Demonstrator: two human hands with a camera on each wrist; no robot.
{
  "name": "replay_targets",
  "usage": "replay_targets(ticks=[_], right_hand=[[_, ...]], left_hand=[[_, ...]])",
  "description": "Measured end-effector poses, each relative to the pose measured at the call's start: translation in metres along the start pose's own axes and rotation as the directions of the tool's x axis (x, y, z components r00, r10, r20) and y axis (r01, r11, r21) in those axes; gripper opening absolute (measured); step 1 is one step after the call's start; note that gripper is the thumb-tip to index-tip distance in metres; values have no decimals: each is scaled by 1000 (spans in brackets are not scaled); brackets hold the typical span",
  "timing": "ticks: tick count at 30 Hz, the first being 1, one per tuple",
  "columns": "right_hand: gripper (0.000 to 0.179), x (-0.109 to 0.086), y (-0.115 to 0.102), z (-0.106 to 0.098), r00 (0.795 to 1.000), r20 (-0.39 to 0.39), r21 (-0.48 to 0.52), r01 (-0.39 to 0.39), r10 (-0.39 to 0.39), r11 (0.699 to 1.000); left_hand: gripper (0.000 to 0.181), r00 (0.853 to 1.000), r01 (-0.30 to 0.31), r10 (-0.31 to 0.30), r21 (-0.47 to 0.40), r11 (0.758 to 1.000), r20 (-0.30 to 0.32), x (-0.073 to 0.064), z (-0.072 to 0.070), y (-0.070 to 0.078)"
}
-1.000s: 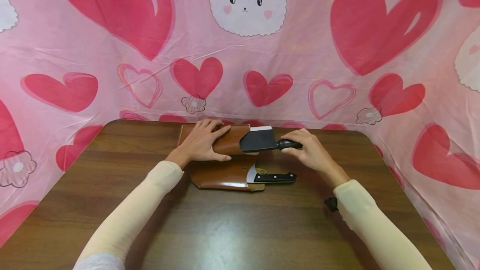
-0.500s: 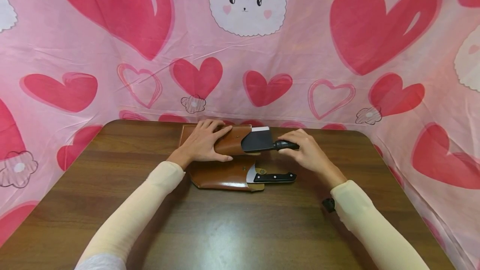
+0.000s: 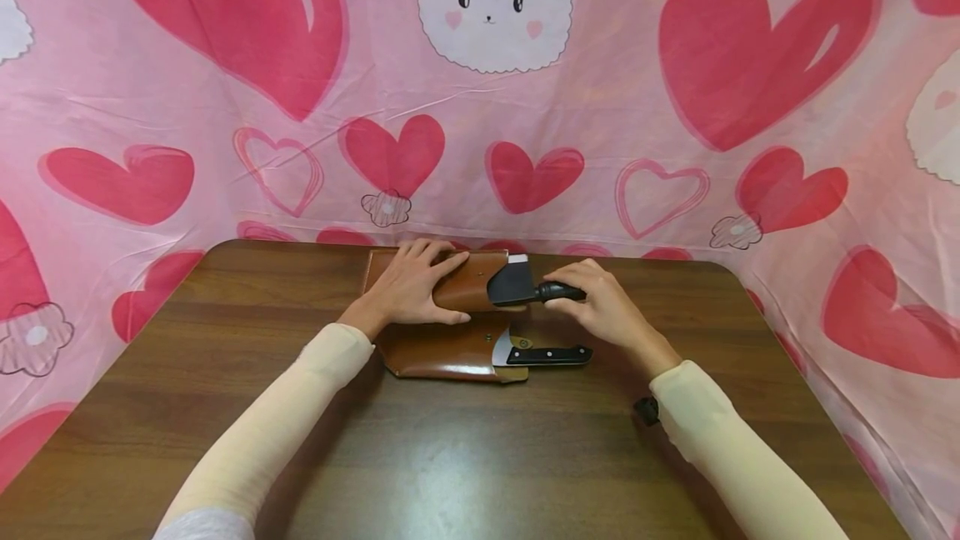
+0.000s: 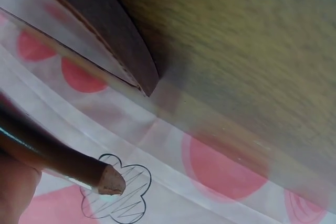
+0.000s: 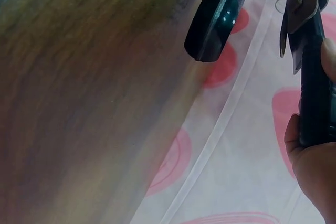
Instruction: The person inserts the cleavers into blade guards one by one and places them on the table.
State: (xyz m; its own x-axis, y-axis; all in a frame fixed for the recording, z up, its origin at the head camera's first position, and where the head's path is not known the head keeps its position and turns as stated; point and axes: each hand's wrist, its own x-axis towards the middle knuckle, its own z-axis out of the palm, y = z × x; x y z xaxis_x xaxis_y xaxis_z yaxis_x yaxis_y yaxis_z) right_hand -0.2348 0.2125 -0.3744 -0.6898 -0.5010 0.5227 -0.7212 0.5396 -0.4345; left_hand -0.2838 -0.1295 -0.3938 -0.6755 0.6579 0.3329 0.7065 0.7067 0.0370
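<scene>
In the head view my left hand spans a brown leather sheath near the table's back edge. Its thumb lies along the near side and its other fingers reach over the far side. My right hand grips the black handle of a cleaver, whose wide dark blade is partly inside the sheath's right end. The inserted part is hidden. Nearer to me lies a second brown sheath with another knife in it, its black riveted handle pointing right. The right wrist view also shows the gripped handle.
The things lie on a brown wooden table with rounded back corners. Behind it hangs a pink cloth printed with hearts. A small black object shows under my right wrist.
The cleaver has slid left, deeper into the sheath, so less blade shows. My right hand moved left with it; my left hand and the sheath shifted slightly right. The nearer knife stayed put.
</scene>
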Motion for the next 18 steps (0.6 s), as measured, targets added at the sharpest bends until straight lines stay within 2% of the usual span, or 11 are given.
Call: replay_targets(ticks=[18], right_hand=[[38,7,-6,6,1000,2,-6,-15,15,1000]], left_hand=[[101,1000,9,-9,3,1000,2,2,-6,1]])
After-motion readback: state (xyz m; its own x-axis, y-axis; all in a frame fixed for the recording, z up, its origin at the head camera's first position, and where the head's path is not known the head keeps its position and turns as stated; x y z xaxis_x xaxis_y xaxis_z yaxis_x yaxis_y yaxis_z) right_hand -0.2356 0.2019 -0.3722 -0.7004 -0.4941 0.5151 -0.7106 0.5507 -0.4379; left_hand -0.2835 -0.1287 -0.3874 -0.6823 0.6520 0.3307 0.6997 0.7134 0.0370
